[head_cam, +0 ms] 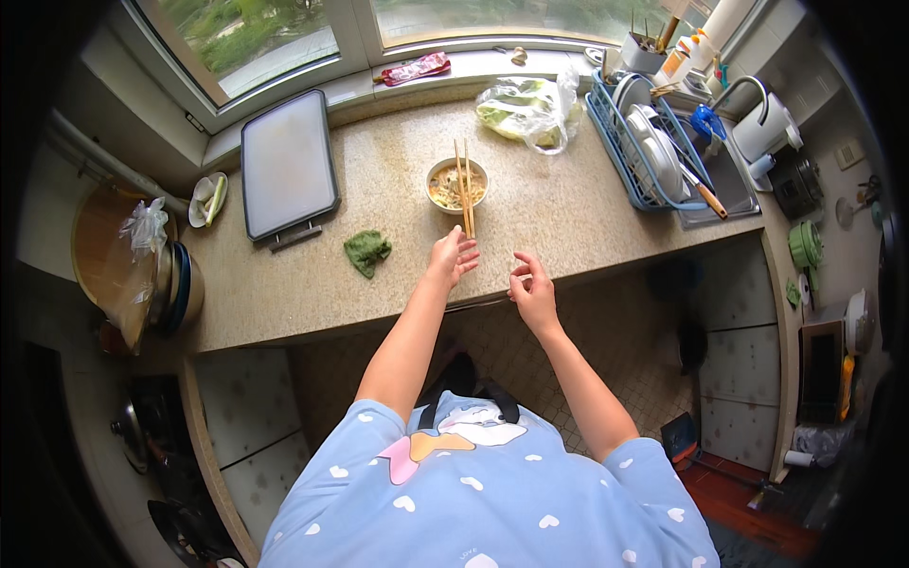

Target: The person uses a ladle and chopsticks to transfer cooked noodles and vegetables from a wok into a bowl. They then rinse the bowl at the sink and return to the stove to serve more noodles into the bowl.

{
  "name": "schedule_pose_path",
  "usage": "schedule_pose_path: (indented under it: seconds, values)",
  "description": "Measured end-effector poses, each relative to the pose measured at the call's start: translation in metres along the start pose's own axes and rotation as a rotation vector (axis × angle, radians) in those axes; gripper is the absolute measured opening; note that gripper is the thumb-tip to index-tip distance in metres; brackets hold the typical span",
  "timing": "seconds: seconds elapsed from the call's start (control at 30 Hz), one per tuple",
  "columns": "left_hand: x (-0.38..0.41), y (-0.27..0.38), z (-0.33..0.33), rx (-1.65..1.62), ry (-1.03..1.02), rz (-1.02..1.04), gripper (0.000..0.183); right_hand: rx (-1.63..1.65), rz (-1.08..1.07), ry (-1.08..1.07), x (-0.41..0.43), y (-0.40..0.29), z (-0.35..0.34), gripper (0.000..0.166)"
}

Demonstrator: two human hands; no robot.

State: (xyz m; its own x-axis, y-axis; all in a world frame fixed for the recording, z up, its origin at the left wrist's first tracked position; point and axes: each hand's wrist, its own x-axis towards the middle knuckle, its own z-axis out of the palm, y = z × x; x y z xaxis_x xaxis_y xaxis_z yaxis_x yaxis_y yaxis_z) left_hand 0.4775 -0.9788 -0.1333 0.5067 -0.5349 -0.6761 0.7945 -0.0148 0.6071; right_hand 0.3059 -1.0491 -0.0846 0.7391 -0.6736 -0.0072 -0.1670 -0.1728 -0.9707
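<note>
A pair of wooden chopsticks [461, 167] lies across a white bowl [429, 195] on the speckled countertop. Noodles [446, 190] with some broth fill the bowl. My left hand [453, 260] hovers at the counter's front edge, just below the near ends of the chopsticks. Its palm is turned sideways, the fingers are spread, and nothing is in it. Farther right, over the counter's edge, my right hand [532, 290] is loosely curled, its fingers somewhat apart and holding nothing. A crumpled green cloth [367, 253] lies left of the bowl.
A cutting board [290, 167] lies at the left, with a small dish [201, 192] beyond it. Behind the bowl sits a plastic bag of green vegetables [529, 113]. A blue dish rack [614, 145] of plates stands beside the sink [735, 177]. The counter's front edge [625, 257] runs below.
</note>
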Motion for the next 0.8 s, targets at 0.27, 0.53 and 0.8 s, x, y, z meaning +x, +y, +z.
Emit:
schedule_pose_path:
  seconds: [0.27,0.53,0.8]
  values:
    - [0.014,0.024,0.006,-0.032,-0.192,-0.069,0.021,-0.253,-0.158,-0.080,0.063,0.015,0.010,0.051]
    - [-0.037,0.035,0.024,-0.168,-0.347,0.059,0.018,-0.346,-0.469,-0.180,0.112,0.015,0.031,0.066]
    - [-0.127,0.034,0.008,-0.385,-0.304,0.282,0.018,-0.081,-0.865,-0.545,0.121,-0.047,0.078,0.051]
